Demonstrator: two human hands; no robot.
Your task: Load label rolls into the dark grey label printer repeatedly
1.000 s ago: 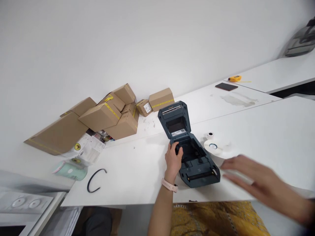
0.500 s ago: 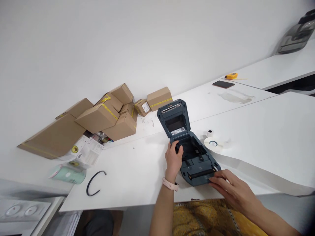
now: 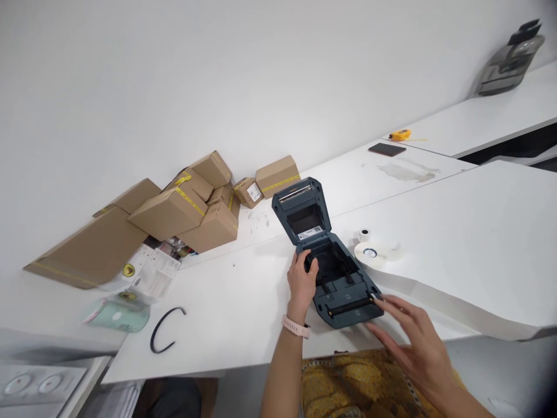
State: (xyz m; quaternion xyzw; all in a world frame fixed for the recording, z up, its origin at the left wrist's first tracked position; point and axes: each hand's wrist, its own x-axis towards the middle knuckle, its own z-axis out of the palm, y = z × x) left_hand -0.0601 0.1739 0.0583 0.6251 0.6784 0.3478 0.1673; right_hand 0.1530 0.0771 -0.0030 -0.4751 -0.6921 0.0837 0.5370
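Observation:
A dark blue-grey label printer (image 3: 339, 287) stands on the white table with its lid (image 3: 302, 212) swung up. My left hand (image 3: 301, 284), a pink band on its wrist, grips the printer's left side wall, thumb and fingers over the rim. Across the printer's front runs a black roller (image 3: 351, 306). My right hand (image 3: 413, 342) is at the front right corner, fingers and thumb spread apart, fingertips close to the roller's end; whether they touch is unclear. Right of the printer lies a white label roll (image 3: 365, 253), its long strip (image 3: 444, 302) trailing right across the table.
A small white roll (image 3: 364, 235) sits behind the label roll. Cardboard boxes (image 3: 169, 212) pile up along the wall, with plastic packs (image 3: 152, 273) beside them. A black curved band (image 3: 161, 331) lies front left. A phone-like dark slab (image 3: 387, 149) and yellow tape measure (image 3: 400, 135) lie farther back.
My right fingers and thumb have spread apart, and the hand has shifted slightly off the front corner. My left hand keeps its hold. The whole view has shifted slightly.

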